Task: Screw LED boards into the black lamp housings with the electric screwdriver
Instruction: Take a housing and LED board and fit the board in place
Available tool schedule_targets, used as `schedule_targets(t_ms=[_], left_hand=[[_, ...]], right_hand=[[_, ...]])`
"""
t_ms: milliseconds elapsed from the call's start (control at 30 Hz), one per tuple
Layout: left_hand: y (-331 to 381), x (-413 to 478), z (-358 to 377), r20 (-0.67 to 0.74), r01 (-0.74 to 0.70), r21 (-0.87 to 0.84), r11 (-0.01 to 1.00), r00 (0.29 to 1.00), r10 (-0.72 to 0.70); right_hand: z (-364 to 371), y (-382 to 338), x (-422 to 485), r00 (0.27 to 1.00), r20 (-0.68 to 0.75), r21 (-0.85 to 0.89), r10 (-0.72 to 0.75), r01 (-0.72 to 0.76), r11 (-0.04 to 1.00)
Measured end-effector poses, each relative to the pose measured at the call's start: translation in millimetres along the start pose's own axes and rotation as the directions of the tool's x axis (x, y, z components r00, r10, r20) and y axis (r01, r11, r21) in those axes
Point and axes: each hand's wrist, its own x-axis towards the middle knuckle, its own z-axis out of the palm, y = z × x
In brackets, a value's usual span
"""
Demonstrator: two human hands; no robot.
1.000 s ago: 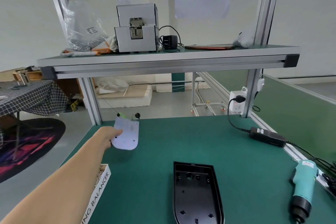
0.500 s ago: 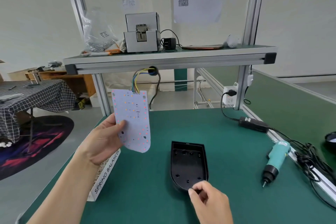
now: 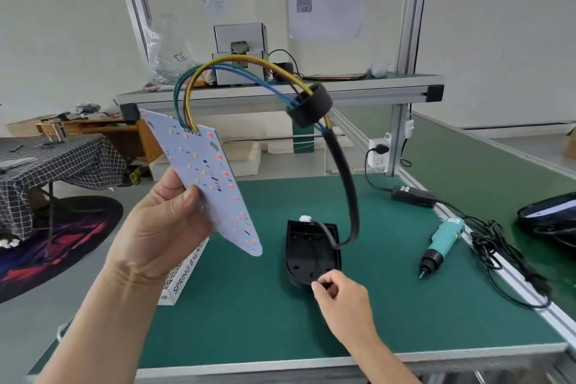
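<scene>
My left hand (image 3: 159, 227) grips a white LED board (image 3: 205, 184) by its left edge and holds it tilted above the mat. Coloured wires (image 3: 218, 68) arch from the board's top through a black ring (image 3: 309, 109) into a black sleeved cable (image 3: 346, 184), which hangs down to the black lamp housing (image 3: 311, 251). The housing lies open side up on the green mat (image 3: 389, 305). My right hand (image 3: 341, 296) pinches the housing's near rim. The teal electric screwdriver (image 3: 441, 241) lies on the mat to the right, apart from both hands.
A white box (image 3: 184, 271) marked SPRING BALANCER sits at the mat's left edge. A black power adapter (image 3: 411, 195) and tangled cords (image 3: 498, 246) run along the right rail. Another black housing (image 3: 548, 212) lies far right. An upper shelf carries a screw feeder (image 3: 240, 53).
My left hand has lifted the LED board higher and closer, tilting it, so the wires, ring and cable now swing over the housing. My right hand stays at the housing's near rim.
</scene>
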Motion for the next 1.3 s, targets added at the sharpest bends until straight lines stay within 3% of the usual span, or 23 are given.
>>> schedule_targets(t_ms=[233,433,500,600,700,800,867,967,1033,1133,1300], left_hand=[[-1,-6,5,-0.013,0.012,0.025,1.0,1.0,-0.012],[11,-6,8,-0.043,0.053,-0.054,0.997,0.998,-0.055],[12,-6,7,-0.031,0.07,-0.058,0.996,0.997,-0.072],[11,-4,6,-0.059,0.095,-0.062,0.994,0.993,-0.099],[6,-5,4,-0.133,0.118,-0.071,0.99,0.983,-0.127],[-18,0,0,-0.223,0.097,-0.003,0.995,0.97,-0.095],[-34,2,-10,-0.406,0.062,0.192,0.979,0.914,0.022],[-62,12,-34,-0.61,0.164,0.066,0.984,0.787,-0.09],[-84,18,-51,-0.717,0.238,-0.02,0.971,0.673,-0.18],[-119,20,-75,-0.782,0.344,-0.009,0.939,0.583,-0.221],[-156,26,-93,-0.799,0.468,-0.057,0.882,0.509,-0.322]], right_hand=[[-3,-4,0,0.99,-0.083,0.161,0.115,-0.1,0.982],[-13,-27,35,0.992,-0.126,-0.035,0.027,-0.032,0.999],[-16,-39,56,0.997,-0.07,-0.054,-0.007,0.003,0.999],[-16,-51,86,0.988,0.126,-0.084,-0.088,0.099,0.992],[-16,-58,102,0.984,0.152,0.066,-0.098,0.089,0.994],[-26,-65,112,0.985,0.031,0.165,-0.167,0.16,0.973],[-37,-72,119,0.979,-0.038,0.24,-0.202,0.205,0.949],[-57,-84,127,0.978,-0.077,0.342,-0.194,0.208,0.916],[-69,-87,130,0.974,-0.1,0.274,-0.203,0.223,0.935],[-79,-83,130,0.961,-0.118,0.13,-0.249,0.263,0.956],[-74,-73,128,0.964,-0.047,0.047,-0.262,0.264,0.963]])
